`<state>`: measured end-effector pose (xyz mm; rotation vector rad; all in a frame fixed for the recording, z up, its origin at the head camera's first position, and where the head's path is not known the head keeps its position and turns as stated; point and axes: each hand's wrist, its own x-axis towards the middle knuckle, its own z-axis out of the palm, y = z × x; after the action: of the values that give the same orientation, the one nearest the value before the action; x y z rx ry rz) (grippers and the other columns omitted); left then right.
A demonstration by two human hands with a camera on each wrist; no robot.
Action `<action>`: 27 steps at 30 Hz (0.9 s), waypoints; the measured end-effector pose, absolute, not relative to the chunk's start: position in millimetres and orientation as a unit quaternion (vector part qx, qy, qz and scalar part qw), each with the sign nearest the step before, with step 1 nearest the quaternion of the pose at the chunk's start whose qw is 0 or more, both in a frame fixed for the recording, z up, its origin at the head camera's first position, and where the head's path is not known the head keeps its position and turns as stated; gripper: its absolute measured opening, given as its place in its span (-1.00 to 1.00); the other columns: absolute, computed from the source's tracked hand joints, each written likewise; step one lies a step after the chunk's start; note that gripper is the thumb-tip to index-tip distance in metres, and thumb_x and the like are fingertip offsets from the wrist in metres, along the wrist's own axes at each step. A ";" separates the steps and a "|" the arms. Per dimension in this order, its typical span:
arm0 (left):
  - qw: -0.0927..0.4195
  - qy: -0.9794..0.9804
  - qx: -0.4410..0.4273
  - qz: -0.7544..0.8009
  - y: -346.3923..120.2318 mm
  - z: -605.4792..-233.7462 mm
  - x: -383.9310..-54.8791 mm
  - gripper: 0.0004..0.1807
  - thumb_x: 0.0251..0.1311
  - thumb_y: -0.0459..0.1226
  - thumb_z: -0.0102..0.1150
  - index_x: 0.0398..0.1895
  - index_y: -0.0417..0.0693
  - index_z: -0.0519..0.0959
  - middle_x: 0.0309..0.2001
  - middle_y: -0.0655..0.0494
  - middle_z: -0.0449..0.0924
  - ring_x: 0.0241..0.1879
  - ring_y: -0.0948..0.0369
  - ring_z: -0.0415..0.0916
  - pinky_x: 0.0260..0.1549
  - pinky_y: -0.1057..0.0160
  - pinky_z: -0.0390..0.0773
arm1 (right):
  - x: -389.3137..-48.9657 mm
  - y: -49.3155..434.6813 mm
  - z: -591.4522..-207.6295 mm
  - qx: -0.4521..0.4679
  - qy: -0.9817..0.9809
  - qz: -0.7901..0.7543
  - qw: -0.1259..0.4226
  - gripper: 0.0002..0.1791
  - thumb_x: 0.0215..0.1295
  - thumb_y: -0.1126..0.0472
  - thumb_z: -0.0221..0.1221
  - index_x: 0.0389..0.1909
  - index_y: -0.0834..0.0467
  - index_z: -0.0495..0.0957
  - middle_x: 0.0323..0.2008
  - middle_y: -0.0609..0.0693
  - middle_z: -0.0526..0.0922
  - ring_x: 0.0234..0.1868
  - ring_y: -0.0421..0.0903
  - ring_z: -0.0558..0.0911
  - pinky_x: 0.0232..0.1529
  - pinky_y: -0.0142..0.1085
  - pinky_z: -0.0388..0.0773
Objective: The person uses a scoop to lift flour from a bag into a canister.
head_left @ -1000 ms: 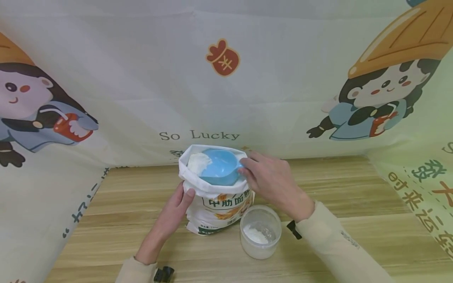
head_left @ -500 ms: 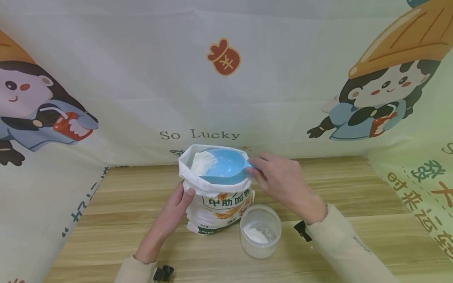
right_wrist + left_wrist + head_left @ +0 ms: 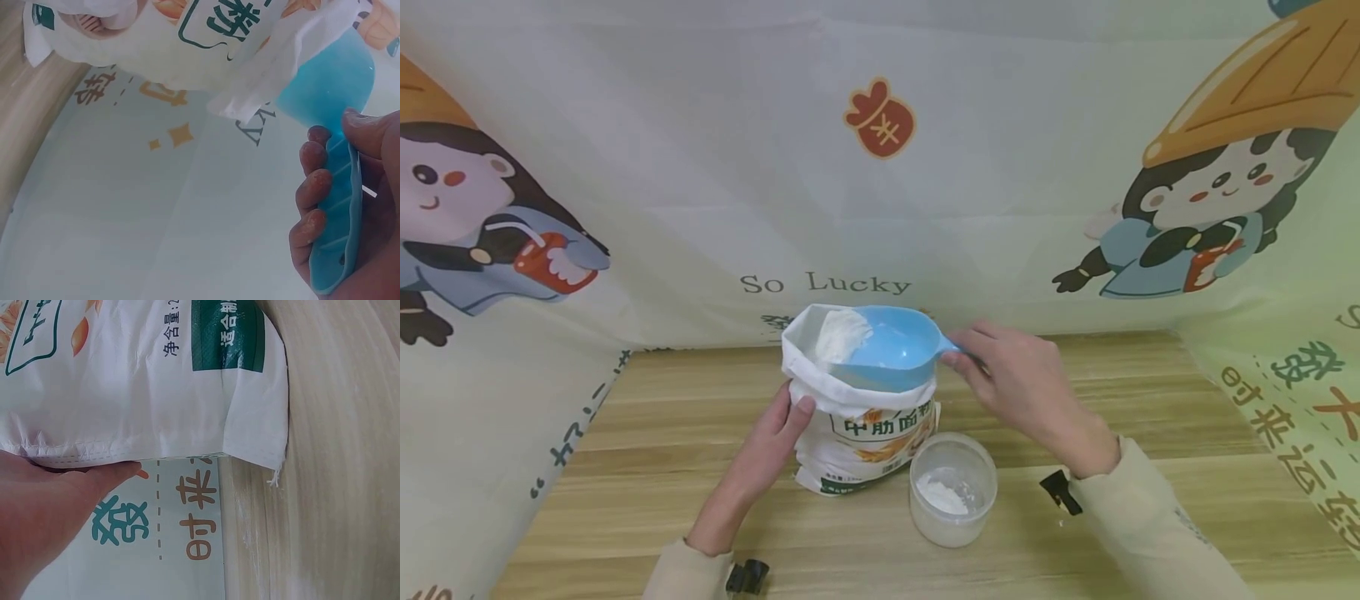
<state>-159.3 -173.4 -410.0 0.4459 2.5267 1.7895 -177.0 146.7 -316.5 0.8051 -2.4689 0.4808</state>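
Observation:
A white flour bag [image 3: 880, 442] stands upright with its top rolled outward. My left hand [image 3: 765, 450] holds the bag's left side, thumb at the front; its other fingertips are mostly hidden behind the bag. In the right wrist view, my right hand [image 3: 375, 206] curls its fingers round the handle of a blue scoop [image 3: 337, 187]. The scoop's bowl lies level over the bag's mouth, with a heap of flour [image 3: 843, 334] at its left end. In front of the bag's right corner stands a clear round tub [image 3: 952, 525] with some flour inside.
The bag and tub stand on a wood-grain table [image 3: 647, 467]. A printed cloth backdrop [image 3: 700, 167] rises close behind the bag and along both sides. A black strap end [image 3: 1060, 492] hangs by the right sleeve.
My right hand has drawn the scoop up and to the right, lifting it with flour from inside the bag to its rim. My left hand, the bag and the tub keep their places.

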 end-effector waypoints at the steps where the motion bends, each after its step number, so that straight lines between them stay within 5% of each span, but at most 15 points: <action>1: 0.006 0.807 0.143 0.573 -173.3 -409.8 -159.5 -0.39 0.69 -0.10 -0.23 0.61 -0.21 0.06 0.54 -0.28 0.17 0.53 -0.19 0.09 0.44 -0.29 0.14 | -176.9 147.7 -316.3 0.294 -0.906 0.178 0.248 -0.78 0.40 0.09 0.34 -0.05 0.10 0.76 -0.17 0.00 0.78 -0.33 -0.03 0.72 -0.50 -0.18 0.62; 27: 0.001 0.811 0.137 0.569 -172.1 -410.1 -158.7 -0.39 0.69 -0.10 -0.23 0.61 -0.23 0.07 0.53 -0.31 0.19 0.52 -0.21 0.13 0.43 -0.28 0.18 | -171.2 174.1 -310.0 0.289 -0.901 0.214 0.244 -0.81 0.44 0.14 0.30 -0.02 0.09 0.75 -0.15 -0.04 0.77 -0.41 -0.12 0.62 -0.44 -0.16 0.58</action>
<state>-158.7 -172.1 -410.1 0.4291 2.5444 1.7870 -171.2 174.1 -310.0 0.7886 -2.4593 0.5854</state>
